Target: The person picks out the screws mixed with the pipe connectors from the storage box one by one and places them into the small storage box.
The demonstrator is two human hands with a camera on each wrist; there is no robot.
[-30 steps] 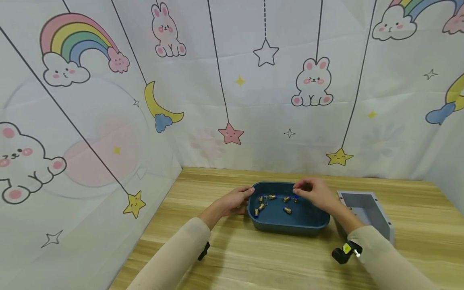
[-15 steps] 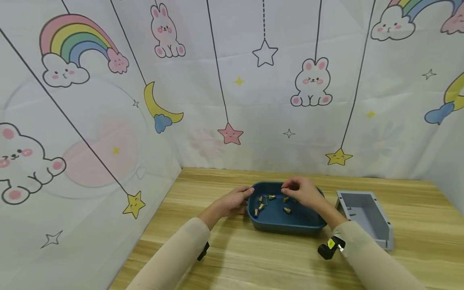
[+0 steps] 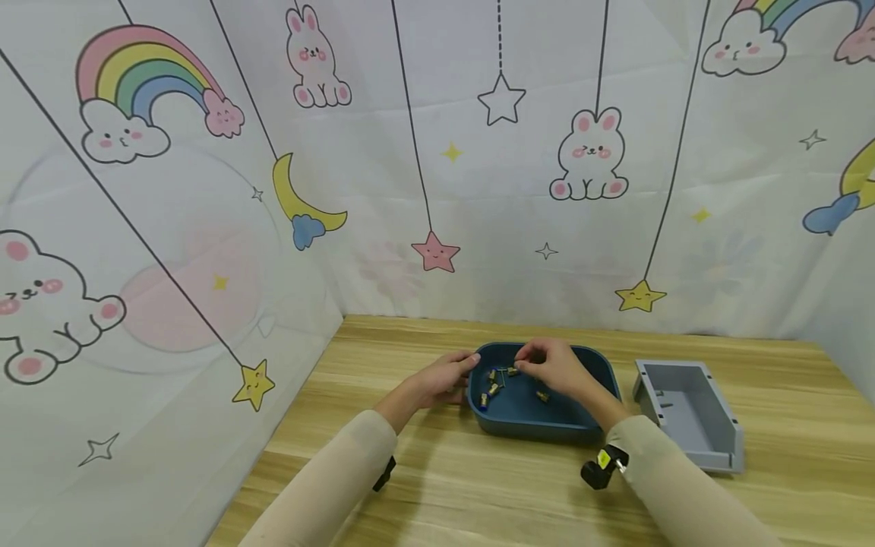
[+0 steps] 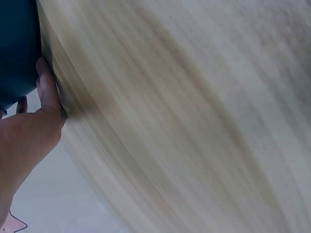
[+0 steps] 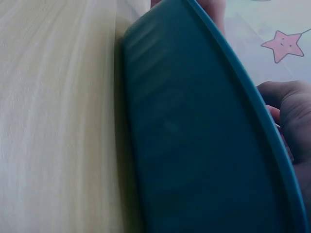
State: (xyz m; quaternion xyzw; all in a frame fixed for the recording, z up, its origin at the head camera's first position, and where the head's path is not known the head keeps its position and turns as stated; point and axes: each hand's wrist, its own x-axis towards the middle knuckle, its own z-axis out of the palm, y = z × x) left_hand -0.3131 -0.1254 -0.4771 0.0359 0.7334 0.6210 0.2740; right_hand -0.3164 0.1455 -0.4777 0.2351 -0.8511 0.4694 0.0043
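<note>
A dark blue oval tray [image 3: 543, 425] stands on the table. My left hand [image 3: 443, 378] grips its left end, thumb over the rim and fingers against the outside. Over the tray's back half, the bent thumb and index finger of my right hand [image 3: 555, 368] come close together at a small brass fitting [image 3: 513, 371]. Whether they pinch it cannot be seen. More brass fittings, some with blue ends, lie at the left, including one fitting [image 3: 484, 401] near the front wall. Beside them is a thin metal piece [image 3: 503, 378]. Another fitting [image 3: 542, 396] lies mid-tray. The right wrist view shows mostly the tray's outer wall [image 5: 194, 126].
A grey open box [image 3: 690, 418] stands right of the tray, with small pin-like pieces [image 3: 661, 399] at its left inner side. The wood-grain table [image 3: 465, 486] meets a white cloth backdrop [image 3: 492, 296] printed with cartoon rabbits and stars.
My right hand has moved left across the tray, from the right back part to the fitting near the left group. The grey box shows more fully. My left hand keeps its hold.
</note>
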